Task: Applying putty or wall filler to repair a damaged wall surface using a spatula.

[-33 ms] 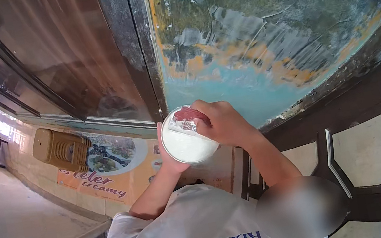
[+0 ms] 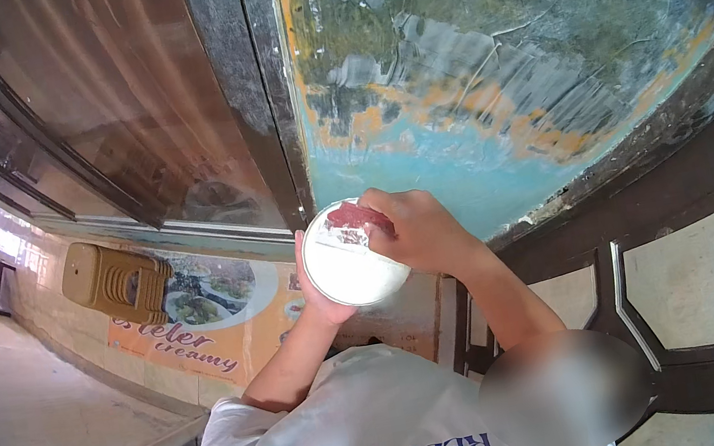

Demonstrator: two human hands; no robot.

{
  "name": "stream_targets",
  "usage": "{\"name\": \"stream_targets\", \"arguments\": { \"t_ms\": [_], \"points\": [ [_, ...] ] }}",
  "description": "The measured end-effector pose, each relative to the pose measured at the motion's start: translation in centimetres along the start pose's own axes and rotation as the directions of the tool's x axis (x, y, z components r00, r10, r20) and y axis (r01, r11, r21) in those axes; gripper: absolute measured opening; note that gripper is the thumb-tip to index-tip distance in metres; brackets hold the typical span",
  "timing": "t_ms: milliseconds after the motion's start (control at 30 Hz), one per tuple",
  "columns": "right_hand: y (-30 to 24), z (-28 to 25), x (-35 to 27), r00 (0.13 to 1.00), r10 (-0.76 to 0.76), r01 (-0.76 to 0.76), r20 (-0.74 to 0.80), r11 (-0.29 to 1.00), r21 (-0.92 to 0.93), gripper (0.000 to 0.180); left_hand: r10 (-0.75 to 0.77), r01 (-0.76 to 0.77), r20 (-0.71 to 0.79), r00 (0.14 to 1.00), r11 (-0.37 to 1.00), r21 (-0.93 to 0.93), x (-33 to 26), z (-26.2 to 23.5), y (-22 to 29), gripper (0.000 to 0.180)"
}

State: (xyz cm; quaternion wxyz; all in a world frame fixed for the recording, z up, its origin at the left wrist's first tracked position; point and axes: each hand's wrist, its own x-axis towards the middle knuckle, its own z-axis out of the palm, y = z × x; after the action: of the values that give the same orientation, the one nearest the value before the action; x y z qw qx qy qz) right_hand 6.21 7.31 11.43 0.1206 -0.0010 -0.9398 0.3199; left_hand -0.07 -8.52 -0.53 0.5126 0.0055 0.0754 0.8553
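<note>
A white round tub point(image 2: 350, 267) sits in the middle of the view, its flat pale face turned toward me. My left hand point(image 2: 319, 291) grips it from the left and below. My right hand point(image 2: 420, 231) lies over its upper right edge and presses a red cloth-like piece point(image 2: 354, 215) against the rim. Both forearms rise from a white T-shirt with blue print point(image 2: 356, 440) at the lower edge. What is inside the tub is hidden.
Beyond the hands is a weathered surface point(image 2: 490, 59) of peeling turquoise, orange and green paint, with a dark metal post point(image 2: 259, 88) and brown glass panels point(image 2: 120, 102) to its left. A stack of tan plastic stools point(image 2: 117, 282), an orange food banner point(image 2: 205, 329) and dark frame bars point(image 2: 619, 292) are nearby.
</note>
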Motion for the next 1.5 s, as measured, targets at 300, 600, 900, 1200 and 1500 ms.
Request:
{"name": "stream_targets", "arguments": {
  "t_ms": [300, 600, 900, 1200, 1500],
  "points": [
    [-1.4, -1.0, 3.2, 0.969, 0.015, 0.018, 0.245, 0.991, -0.133, 0.036, -0.099, 0.096, 0.067, 0.993, 0.994, 0.051, 0.5, -0.3, 4.0, 0.084],
    [1.1, 2.3, 1.7, 0.887, 0.438, -0.193, -0.146, 0.64, 0.743, 0.022, -0.091, 0.09, 0.01, 0.996, 0.994, 0.064, 1.4, 0.3, 8.2, 0.09],
    [1.7, 2.4, 2.0, 0.892, 0.308, -0.018, -0.332, 0.757, 0.653, 0.014, -0.127, 0.124, 0.075, 0.989, 0.992, 0.034, 2.7, 0.3, 9.7, 0.091],
    [-0.8, -4.9, 7.7, 0.939, 0.235, -0.222, -0.251, 0.972, 0.078, 0.024, -0.145, 0.143, 0.102, 0.984, 0.989, 0.027, 3.6, -0.5, 10.1, 0.091],
    [-2.0, -6.9, 13.8, 0.99, -0.106, -0.003, -0.093, 0.642, -0.767, 0.015, -0.135, 0.134, 0.044, 0.99, 0.991, 0.011, 2.7, -2.5, 10.0, 0.09]
  ]
}}
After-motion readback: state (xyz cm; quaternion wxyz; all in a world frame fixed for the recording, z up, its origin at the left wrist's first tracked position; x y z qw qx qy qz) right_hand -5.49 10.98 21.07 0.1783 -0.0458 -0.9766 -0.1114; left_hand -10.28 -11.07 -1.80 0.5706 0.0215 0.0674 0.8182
